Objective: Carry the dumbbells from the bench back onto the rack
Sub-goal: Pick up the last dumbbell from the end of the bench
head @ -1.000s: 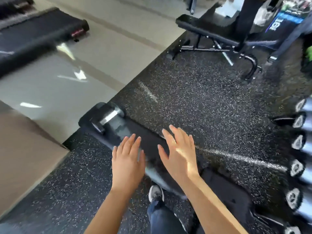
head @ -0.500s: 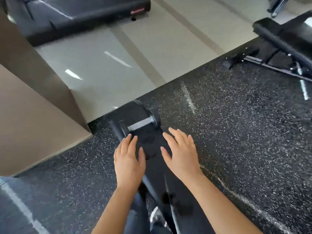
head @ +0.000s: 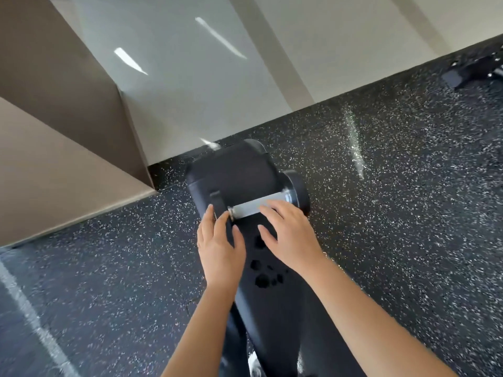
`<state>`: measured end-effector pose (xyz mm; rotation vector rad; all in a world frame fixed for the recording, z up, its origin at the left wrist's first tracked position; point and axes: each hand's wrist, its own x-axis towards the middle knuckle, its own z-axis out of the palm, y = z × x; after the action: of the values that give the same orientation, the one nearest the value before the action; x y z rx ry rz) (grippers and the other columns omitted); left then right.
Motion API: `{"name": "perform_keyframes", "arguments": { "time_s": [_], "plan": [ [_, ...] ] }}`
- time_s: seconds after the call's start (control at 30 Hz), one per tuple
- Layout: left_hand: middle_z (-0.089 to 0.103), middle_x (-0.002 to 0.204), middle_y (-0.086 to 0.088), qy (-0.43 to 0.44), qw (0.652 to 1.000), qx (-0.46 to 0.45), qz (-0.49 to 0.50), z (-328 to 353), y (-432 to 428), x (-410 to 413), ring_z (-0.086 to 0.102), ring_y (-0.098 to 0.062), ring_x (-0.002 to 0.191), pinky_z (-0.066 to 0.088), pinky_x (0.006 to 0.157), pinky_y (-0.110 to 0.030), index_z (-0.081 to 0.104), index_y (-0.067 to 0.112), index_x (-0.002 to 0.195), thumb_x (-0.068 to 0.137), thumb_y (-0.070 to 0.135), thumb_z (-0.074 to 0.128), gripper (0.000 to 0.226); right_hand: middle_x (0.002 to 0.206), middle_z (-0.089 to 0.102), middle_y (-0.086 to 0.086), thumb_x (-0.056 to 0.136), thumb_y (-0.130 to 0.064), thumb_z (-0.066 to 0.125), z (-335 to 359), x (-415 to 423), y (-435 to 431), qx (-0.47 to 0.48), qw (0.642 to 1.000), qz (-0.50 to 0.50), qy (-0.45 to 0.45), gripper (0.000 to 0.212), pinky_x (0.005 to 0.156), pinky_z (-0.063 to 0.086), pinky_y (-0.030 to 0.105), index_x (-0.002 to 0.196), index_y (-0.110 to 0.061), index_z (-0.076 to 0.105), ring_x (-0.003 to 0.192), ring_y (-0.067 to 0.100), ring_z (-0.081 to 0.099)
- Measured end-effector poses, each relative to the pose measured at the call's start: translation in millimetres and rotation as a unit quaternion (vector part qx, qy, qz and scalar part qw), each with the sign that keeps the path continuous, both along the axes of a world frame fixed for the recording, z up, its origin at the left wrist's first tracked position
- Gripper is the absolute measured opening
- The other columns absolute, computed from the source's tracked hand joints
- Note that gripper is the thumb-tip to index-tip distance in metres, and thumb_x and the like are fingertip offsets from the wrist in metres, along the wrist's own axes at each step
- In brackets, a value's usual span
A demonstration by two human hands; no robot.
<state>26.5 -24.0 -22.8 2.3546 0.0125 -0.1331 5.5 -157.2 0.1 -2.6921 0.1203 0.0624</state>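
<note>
One dumbbell on bench

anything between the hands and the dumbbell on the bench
Nothing visible. The dumbbell lies across the bench end; the left hand is at its near weight and the right hand reaches its silver handle, fingers open. The rack is out of view.

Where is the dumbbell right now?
In the head view, the dumbbell lies across the far end of the black bench, mid-frame. The left hand is at its left weight and the right hand reaches its silver handle.
</note>
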Motion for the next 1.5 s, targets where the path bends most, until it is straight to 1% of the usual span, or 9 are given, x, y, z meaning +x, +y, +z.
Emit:
{"name": "perform_keyframes", "arguments": {
  "time_s": [0.13, 0.37, 0.63, 0.9, 1.0, 1.07, 1.13, 1.4, 1.5],
  "plan": [
    [0.031, 0.144, -0.017, 0.011, 0.999, -0.036, 0.034, -31, -5, 10, 0.030, -0.033, 0.130, 0.031, 0.102, -0.042, 0.046, 0.006, 0.125, 0.084, 0.010, 0.060, 0.044, 0.115, 0.065, 0.011, 0.077, -0.020, 0.066, -39, 22, -2, 0.002, 1.000, 0.027, -0.006, 0.036, 0.089, 0.051, 0.043, 0.111, -0.009, 0.063, 0.107, 0.030, 0.061],
    [0.036, 0.138, -0.012, 0.059, 0.985, -0.114, 0.111, -62, -20, 12, 0.035, -0.024, 0.128, 0.032, 0.102, -0.033, 0.027, 0.017, 0.137, 0.087, 0.010, 0.056, 0.058, 0.125, 0.056, -0.001, 0.082, -0.029, 0.060, -90, 50, -21, 0.065, 0.990, 0.072, 0.104, 0.040, 0.107, 0.025, 0.039, 0.122, -0.026, 0.057, 0.120, 0.019, 0.046],
    [0.036, 0.121, 0.023, 0.067, 0.974, -0.129, 0.173, -71, -23, 20, 0.040, -0.005, 0.116, 0.028, 0.084, -0.015, 0.030, 0.034, 0.133, 0.085, 0.010, 0.056, 0.059, 0.099, 0.066, 0.000, 0.079, -0.032, 0.057, -103, 86, -26, -0.036, 0.968, 0.153, 0.194, 0.036, 0.081, 0.042, 0.037, 0.115, -0.035, 0.054, 0.095, 0.024, 0.059],
    [0.051, 0.118, 0.016, 0.119, 0.957, -0.186, 0.190, -56, -15, 16, 0.049, -0.002, 0.104, 0.033, 0.084, -0.012, 0.040, 0.037, 0.125, 0.081, 0.005, 0.060, 0.058, 0.086, 0.056, -0.004, 0.074, -0.020, 0.061, -85, 95, -24, 0.085, 0.923, 0.144, 0.346, 0.033, 0.063, 0.036, 0.030, 0.105, -0.028, 0.055, 0.076, 0.019, 0.049],
    [0.055, 0.100, 0.017, 0.123, 0.964, -0.174, 0.157, -44, -7, 20, 0.049, 0.001, 0.086, 0.030, 0.067, 0.005, 0.048, 0.029, 0.121, 0.080, 0.007, 0.064, 0.049, 0.090, 0.056, 0.001, 0.076, -0.018, 0.062, -72, 70, -22, 0.171, 0.901, 0.095, 0.387, 0.031, 0.061, 0.040, 0.031, 0.105, -0.023, 0.053, 0.071, 0.021, 0.051],
    [0.056, 0.092, 0.018, 0.137, 0.971, -0.155, 0.116, -32, -3, 20, 0.052, -0.008, 0.083, 0.034, 0.064, -0.001, 0.050, 0.030, 0.118, 0.079, 0.008, 0.065, 0.047, 0.092, 0.058, 0.006, 0.077, -0.018, 0.060, -62, 50, -20, 0.214, 0.891, 0.063, 0.396, 0.027, 0.056, 0.043, 0.029, 0.102, -0.021, 0.050, 0.062, 0.021, 0.052],
    [0.058, 0.092, 0.020, 0.151, 0.976, -0.144, 0.064, -17, -2, 15, 0.055, -0.010, 0.084, 0.037, 0.067, -0.011, 0.051, 0.039, 0.114, 0.078, 0.007, 0.063, 0.050, 0.089, 0.058, 0.006, 0.079, -0.019, 0.059, -49, 31, -18, 0.241, 0.887, 0.029, 0.393, 0.025, 0.055, 0.044, 0.027, 0.100, -0.021, 0.045, 0.058, 0.020, 0.053],
    [0.061, 0.101, 0.025, 0.121, 0.974, -0.171, -0.081, 66, -2, -14, 0.054, 0.011, 0.089, 0.036, 0.071, 0.000, 0.054, 0.045, 0.104, 0.073, 0.003, 0.068, 0.054, 0.081, 0.063, 0.003, 0.079, -0.025, 0.056, 33, -33, -25, 0.278, 0.881, -0.018, 0.381, 0.034, 0.075, 0.051, 0.037, 0.109, -0.023, 0.040, 0.055, 0.017, 0.058],
    [0.061, 0.098, 0.030, 0.097, 0.971, -0.189, -0.114, 104, -4, -30, 0.055, 0.012, 0.088, 0.036, 0.071, 0.000, 0.053, 0.051, 0.098, 0.071, 0.003, 0.070, 0.057, 0.070, 0.060, -0.005, 0.078, -0.025, 0.056, 76, -56, -28, 0.296, 0.884, -0.032, 0.362, 0.024, 0.072, 0.052, 0.033, 0.094, -0.034, 0.042, 0.052, 0.014, 0.060]
  ]
}}
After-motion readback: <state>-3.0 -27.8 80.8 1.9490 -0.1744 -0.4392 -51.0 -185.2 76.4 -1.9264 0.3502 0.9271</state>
